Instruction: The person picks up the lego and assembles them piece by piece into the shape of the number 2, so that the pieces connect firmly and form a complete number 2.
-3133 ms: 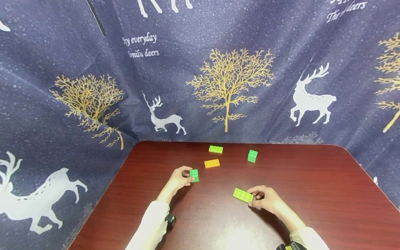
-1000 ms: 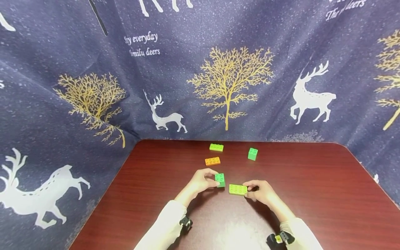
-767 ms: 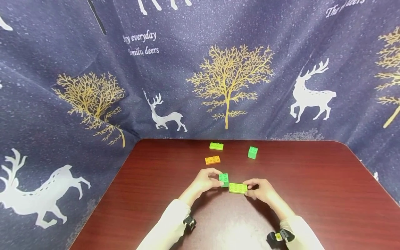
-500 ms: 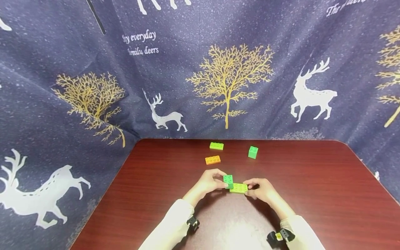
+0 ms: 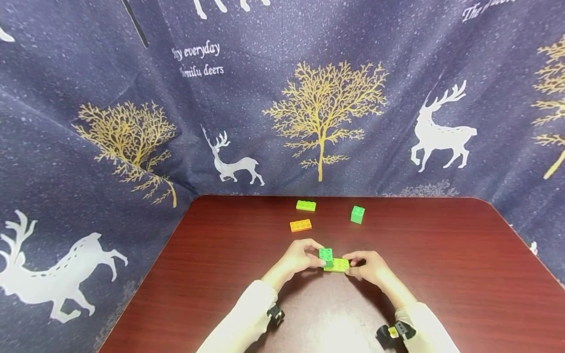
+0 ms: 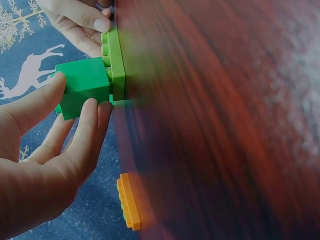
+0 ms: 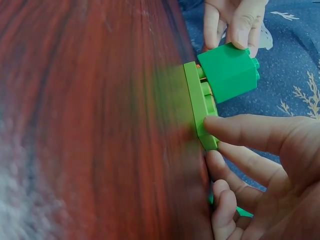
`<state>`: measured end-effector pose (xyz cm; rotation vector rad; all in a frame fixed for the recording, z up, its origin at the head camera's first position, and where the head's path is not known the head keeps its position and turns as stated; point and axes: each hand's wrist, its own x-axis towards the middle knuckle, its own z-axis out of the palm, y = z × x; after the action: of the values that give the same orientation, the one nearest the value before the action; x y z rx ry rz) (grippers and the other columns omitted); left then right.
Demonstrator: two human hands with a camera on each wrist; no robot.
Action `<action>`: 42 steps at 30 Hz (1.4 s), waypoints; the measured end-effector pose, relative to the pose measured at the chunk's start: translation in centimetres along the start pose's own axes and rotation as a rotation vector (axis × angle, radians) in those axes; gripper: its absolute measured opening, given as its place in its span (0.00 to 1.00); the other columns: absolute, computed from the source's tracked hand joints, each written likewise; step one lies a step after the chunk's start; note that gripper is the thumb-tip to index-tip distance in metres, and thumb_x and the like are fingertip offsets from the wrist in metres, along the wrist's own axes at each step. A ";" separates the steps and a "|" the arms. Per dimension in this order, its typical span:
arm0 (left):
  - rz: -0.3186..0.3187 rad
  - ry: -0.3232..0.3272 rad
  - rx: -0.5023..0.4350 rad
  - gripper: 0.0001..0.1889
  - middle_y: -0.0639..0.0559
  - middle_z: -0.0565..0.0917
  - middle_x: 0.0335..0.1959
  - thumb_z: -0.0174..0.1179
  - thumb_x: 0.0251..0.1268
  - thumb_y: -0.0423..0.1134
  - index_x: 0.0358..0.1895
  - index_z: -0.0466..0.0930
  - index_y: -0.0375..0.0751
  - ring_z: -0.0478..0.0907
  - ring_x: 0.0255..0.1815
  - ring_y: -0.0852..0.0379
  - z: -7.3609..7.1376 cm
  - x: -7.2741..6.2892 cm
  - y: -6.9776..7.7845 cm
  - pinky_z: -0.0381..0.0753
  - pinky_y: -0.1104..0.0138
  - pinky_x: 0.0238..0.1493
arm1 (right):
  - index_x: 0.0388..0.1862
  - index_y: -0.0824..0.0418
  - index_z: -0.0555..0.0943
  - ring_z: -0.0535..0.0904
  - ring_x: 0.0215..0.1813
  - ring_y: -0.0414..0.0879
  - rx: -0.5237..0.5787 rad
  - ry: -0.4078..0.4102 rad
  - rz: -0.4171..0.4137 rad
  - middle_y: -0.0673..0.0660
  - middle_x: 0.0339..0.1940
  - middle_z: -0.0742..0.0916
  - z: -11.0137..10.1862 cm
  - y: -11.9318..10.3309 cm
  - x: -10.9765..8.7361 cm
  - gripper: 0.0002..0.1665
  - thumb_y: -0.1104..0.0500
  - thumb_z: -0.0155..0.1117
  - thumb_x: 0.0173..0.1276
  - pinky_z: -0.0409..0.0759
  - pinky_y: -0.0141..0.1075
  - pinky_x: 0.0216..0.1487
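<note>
Pinching the green block (image 5: 325, 256) between thumb and fingertips, the left hand (image 5: 301, 257) has it right above the near end of the lime plate (image 5: 339, 265). Both wrist views show the block sitting a bit crooked against the studs, so it doesn't look flush; can't really tell whether it's touching them or just off them. Right hand (image 5: 372, 267) has the other end of that plate pinched, thumb on one side, fingers on the other. Plate's studs-up on the table (image 5: 441, 255), roughly in the middle.

Further back there's an orange plate (image 5: 300, 225), then a far lime plate (image 5: 306, 206) near the back edge, and a far green block (image 5: 357, 214) off to the right, well apart from those two. Behind it all hangs a navy cloth (image 5: 375, 44) with white deer and gold trees. Pale sleeves (image 5: 242, 316) on both arms.
</note>
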<state>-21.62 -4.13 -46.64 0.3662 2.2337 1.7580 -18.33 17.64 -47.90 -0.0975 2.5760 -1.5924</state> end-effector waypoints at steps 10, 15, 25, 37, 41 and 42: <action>-0.016 0.005 -0.004 0.16 0.39 0.85 0.34 0.69 0.46 0.21 0.41 0.82 0.31 0.83 0.30 0.55 0.3 0.0 0.1 0.85 0.61 0.33 | 0.46 0.67 0.84 0.73 0.19 0.44 -0.019 0.002 0.000 0.53 0.24 0.79 0.0 -0.2 0.1 0.22 0.71 0.72 0.47 0.70 0.31 0.20; -0.018 -0.006 -0.015 0.16 0.38 0.85 0.35 0.69 0.45 0.20 0.41 0.82 0.30 0.83 0.30 0.55 0.4 0.0 0.2 0.85 0.58 0.33 | 0.45 0.69 0.83 0.73 0.20 0.44 -0.005 0.015 0.010 0.53 0.24 0.79 0.0 -0.2 0.0 0.22 0.72 0.72 0.47 0.70 0.31 0.21; -0.022 -0.005 -0.001 0.15 0.39 0.86 0.34 0.70 0.45 0.21 0.41 0.83 0.31 0.82 0.31 0.56 0.5 0.2 0.1 0.85 0.59 0.32 | 0.43 0.71 0.83 0.72 0.19 0.43 0.027 0.007 -0.007 0.53 0.23 0.79 -0.1 0.0 0.1 0.21 0.72 0.71 0.46 0.72 0.31 0.21; -0.043 -0.004 -0.029 0.16 0.39 0.86 0.35 0.70 0.44 0.20 0.40 0.84 0.31 0.81 0.29 0.56 0.8 0.3 0.1 0.85 0.56 0.31 | 0.43 0.69 0.84 0.73 0.19 0.44 -0.004 0.009 -0.003 0.52 0.22 0.79 0.1 0.3 0.3 0.20 0.72 0.72 0.47 0.72 0.32 0.21; -0.053 -0.008 -0.028 0.16 0.40 0.86 0.34 0.70 0.44 0.20 0.40 0.84 0.31 0.81 0.28 0.57 0.8 0.3 0.2 0.85 0.57 0.31 | 0.43 0.69 0.84 0.73 0.19 0.44 -0.012 0.005 -0.006 0.52 0.22 0.79 0.0 0.3 0.3 0.20 0.72 0.72 0.47 0.72 0.32 0.21; -0.056 -0.008 -0.022 0.16 0.40 0.86 0.33 0.70 0.43 0.20 0.40 0.84 0.31 0.81 0.28 0.57 0.8 0.3 0.3 0.85 0.57 0.31 | 0.43 0.69 0.84 0.73 0.19 0.44 -0.010 0.004 -0.005 0.53 0.23 0.79 0.0 0.3 0.3 0.20 0.72 0.72 0.47 0.72 0.32 0.21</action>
<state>-21.55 -3.25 -46.58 0.3022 2.1957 1.7482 -18.58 17.73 -48.18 -0.1022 2.5887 -1.5833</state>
